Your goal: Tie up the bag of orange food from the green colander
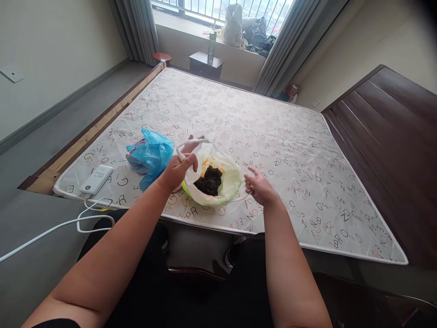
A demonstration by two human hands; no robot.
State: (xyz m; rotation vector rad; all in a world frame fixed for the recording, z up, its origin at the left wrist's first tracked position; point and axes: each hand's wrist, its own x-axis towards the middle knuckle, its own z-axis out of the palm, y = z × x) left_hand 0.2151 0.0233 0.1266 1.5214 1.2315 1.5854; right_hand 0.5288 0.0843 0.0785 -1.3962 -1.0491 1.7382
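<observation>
A translucent white plastic bag (229, 180) lies open on the near edge of a mattress (273, 136) printed with letters. Inside it I see a dark clump (210, 181), something orange behind that, and a yellow-green rim at the bottom. My left hand (179, 168) grips the bag's left handle and lifts it. My right hand (259, 186) pinches the thin right handle, pulling it sideways. A crumpled blue plastic bag (150, 156) sits just left of my left hand.
A white power bank (96, 179) lies at the mattress's near left corner, its white cable (68, 223) trailing off the edge. A dark wooden headboard (392, 150) stands on the right. A small dark table (205, 64) and bags on the windowsill (246, 29) are beyond the mattress.
</observation>
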